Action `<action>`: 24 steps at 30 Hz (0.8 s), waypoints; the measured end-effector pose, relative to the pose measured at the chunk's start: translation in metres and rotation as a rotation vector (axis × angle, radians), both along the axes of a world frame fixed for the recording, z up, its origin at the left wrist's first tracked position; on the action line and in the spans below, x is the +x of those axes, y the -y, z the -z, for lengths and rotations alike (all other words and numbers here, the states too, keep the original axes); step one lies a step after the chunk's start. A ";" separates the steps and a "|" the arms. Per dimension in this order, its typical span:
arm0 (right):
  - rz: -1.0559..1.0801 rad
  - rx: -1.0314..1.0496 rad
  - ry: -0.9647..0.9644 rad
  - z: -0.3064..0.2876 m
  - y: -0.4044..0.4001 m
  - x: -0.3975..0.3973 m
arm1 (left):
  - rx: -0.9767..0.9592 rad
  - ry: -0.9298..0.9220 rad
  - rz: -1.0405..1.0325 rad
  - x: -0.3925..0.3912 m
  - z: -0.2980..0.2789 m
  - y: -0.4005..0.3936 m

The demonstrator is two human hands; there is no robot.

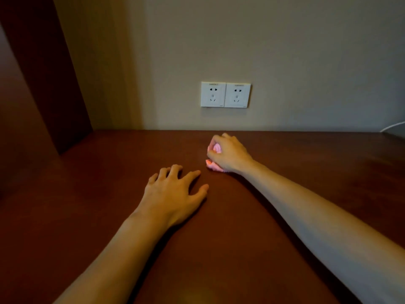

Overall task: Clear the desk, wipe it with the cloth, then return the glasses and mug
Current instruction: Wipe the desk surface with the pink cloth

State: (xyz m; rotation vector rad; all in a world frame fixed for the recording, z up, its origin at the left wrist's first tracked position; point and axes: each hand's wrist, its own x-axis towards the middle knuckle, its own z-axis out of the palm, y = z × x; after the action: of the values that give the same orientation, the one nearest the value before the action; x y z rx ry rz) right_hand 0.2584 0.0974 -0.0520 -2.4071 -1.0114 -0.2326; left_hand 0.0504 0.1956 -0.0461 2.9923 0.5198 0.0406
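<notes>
Wiping pass near the wall.
My right hand point(228, 153) bunches the pink cloth point(215, 157) against the desk point(306, 172) for pressure; my left hand point(175, 191) rests spread, empty, bracing me.

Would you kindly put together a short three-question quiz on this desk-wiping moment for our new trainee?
1. Which hand grips the pink cloth?
2. True or false: the left hand rests on the desk with its fingers spread.
3. What is on the wall above the desk? A) a mirror B) two white sockets C) a shelf

Key
1. The right hand, bunched round the cloth near the desk's back edge.
2. True.
3. B.
</notes>
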 end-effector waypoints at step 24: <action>-0.018 -0.011 0.064 0.000 -0.018 0.005 | 0.037 -0.010 0.060 -0.005 -0.007 0.001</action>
State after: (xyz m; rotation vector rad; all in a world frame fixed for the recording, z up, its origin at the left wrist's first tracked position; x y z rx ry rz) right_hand 0.2638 0.1152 -0.0519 -2.4132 -1.0652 -0.3005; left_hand 0.0456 0.1949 -0.0390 3.0436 0.4340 0.0303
